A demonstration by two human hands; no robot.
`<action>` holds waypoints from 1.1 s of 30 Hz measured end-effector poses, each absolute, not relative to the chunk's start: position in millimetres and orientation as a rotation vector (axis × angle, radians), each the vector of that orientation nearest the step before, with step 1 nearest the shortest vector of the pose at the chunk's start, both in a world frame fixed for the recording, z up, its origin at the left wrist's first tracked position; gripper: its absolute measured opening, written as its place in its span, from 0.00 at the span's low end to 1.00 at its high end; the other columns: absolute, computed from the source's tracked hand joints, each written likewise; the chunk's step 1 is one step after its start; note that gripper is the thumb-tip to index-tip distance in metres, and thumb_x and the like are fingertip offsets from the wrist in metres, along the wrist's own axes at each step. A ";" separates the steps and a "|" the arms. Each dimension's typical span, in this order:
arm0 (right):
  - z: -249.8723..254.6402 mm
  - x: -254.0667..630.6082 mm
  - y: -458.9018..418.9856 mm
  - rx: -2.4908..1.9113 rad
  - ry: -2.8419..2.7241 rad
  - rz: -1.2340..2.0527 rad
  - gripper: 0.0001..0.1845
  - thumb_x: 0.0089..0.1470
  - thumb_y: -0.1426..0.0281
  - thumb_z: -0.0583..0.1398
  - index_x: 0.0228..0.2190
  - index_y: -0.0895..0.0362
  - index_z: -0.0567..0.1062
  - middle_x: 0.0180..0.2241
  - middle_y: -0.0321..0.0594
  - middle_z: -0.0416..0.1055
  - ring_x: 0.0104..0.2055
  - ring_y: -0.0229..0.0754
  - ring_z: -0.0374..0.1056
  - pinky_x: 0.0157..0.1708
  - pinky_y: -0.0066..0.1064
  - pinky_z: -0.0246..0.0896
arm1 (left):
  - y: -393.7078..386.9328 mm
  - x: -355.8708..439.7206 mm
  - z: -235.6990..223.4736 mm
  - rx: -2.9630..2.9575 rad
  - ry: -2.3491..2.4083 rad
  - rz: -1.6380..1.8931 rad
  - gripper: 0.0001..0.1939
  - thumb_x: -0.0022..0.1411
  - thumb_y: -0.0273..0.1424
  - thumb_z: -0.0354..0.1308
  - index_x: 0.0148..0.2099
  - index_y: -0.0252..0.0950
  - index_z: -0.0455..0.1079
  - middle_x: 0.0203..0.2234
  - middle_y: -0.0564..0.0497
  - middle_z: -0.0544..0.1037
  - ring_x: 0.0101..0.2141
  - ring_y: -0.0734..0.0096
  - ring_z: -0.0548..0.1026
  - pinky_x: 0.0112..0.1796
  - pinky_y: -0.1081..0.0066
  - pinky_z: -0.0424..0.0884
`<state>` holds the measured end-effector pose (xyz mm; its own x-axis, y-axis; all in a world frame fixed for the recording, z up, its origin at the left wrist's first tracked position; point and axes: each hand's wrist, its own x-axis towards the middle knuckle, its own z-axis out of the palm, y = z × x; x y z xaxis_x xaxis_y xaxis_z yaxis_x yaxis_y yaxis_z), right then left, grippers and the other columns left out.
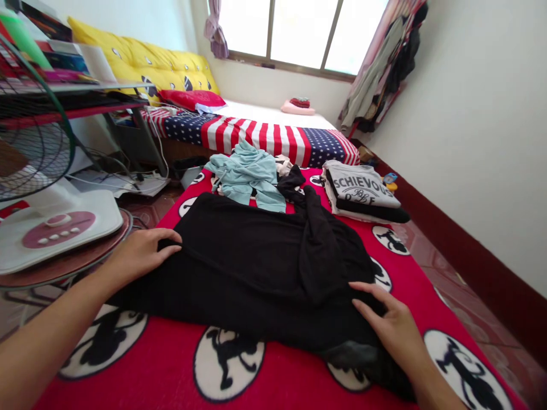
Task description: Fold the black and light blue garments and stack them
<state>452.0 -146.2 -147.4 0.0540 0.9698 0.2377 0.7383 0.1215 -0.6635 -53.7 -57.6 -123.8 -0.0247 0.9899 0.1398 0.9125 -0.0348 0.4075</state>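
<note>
A black long-sleeved garment [252, 250] lies spread sideways on a red blanket [171, 359] with black-and-white monkey circles. One sleeve [315, 250] is laid across its body. At the garment's left end is my left hand [143, 253], thumb and forefinger parted over the cloth. My right hand [393, 324] rests at the near right part of the garment, its thumb and forefinger also apart with the tips on the fabric. The other fingers of both hands are partly hidden. A grey shiny patch [352, 354] shows at the garment's near right edge.
Beyond the garment lies a rumpled light-blue garment [250, 173]. A folded clothes stack [363, 191], grey printed shirt on top, sits at the far right. A fan base [55, 222] stands on a round stool [113, 239] at left. Behind is a bed with a flag-patterned cover [256, 134].
</note>
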 end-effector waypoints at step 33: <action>-191.1 363.4 -146.6 -1.204 -2.676 -0.270 0.35 0.60 0.59 0.54 0.65 0.49 0.51 0.68 0.40 0.42 0.69 0.52 0.41 0.60 0.50 0.49 | -129.0 -4.2 -185.8 2.488 2.003 0.276 0.32 0.66 0.49 0.45 0.69 0.48 0.47 0.68 0.48 0.47 0.66 0.51 0.48 0.60 0.46 0.52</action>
<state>363.4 -146.6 -191.1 -0.6503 0.7174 0.2500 0.7529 0.6525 0.0861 -4.2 -129.0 -185.8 0.2057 0.9631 0.1738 0.9741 -0.2185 0.0576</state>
